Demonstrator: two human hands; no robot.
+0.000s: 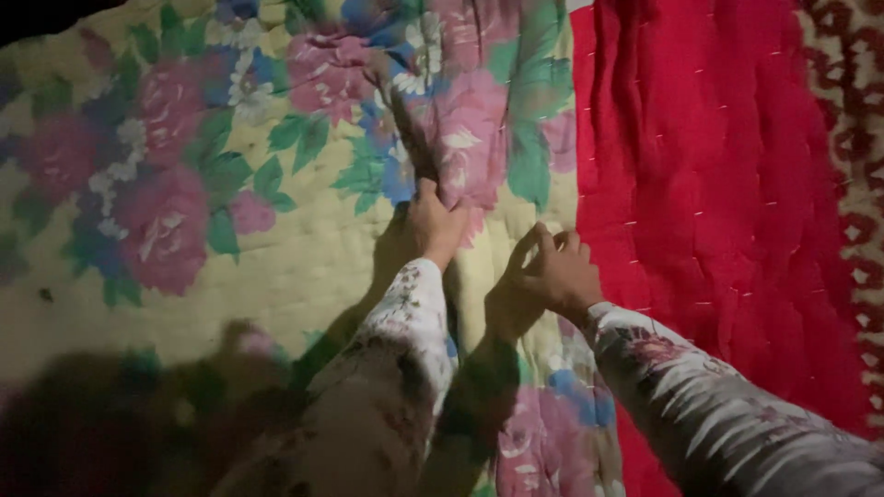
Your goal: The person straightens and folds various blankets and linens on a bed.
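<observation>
Underneath, a floral quilt (pixel 276 258) meets red quilted cloth (pixel 700 184); left hand (pixel 433 225) fingers pinch a raised quilt fold (pixel 460 138) just above them, right hand (pixel 557 271) fingers curl loosely, holding nothing visible.

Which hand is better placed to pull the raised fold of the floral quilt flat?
Left. The left hand already pinches the raised fold of the floral quilt; the right hand rests lower, apart from it.

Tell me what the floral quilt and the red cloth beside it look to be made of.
Floral quilt: soft printed fabric, probably cotton, matte and padded; it puckers and bunches where the left hand pinches a fold. Red cloth: matte woven fabric, likely cotton, with rows of small pale hand stitches and soft wrinkles.
</observation>
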